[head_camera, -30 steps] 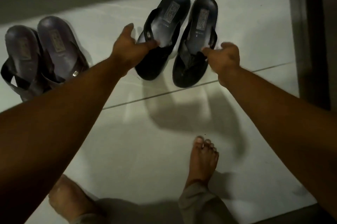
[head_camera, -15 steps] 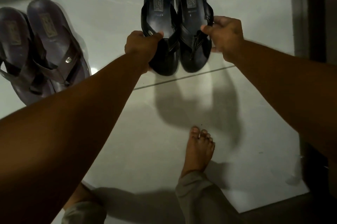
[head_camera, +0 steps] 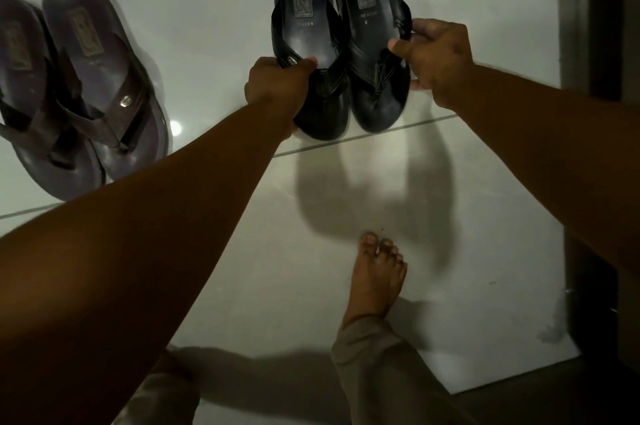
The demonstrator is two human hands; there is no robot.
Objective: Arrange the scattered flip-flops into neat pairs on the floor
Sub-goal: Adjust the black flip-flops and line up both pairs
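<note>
Black flip-flops (head_camera: 341,44) side by side, pinched between left hand (head_camera: 277,83) and right hand (head_camera: 438,56).

Each black flip-flop (head_camera: 367,9) at top centre carries an embossed heel label and small print beneath, all too blurred to read

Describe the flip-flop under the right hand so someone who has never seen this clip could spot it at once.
On the pale tiled floor lie two pairs: a brownish pair on the left, a black pair in the upper middle. The one meant is the right black flip-flop, gripped at its outer strap by the right hand. Its twin, touching it, is held by the left hand.
</note>
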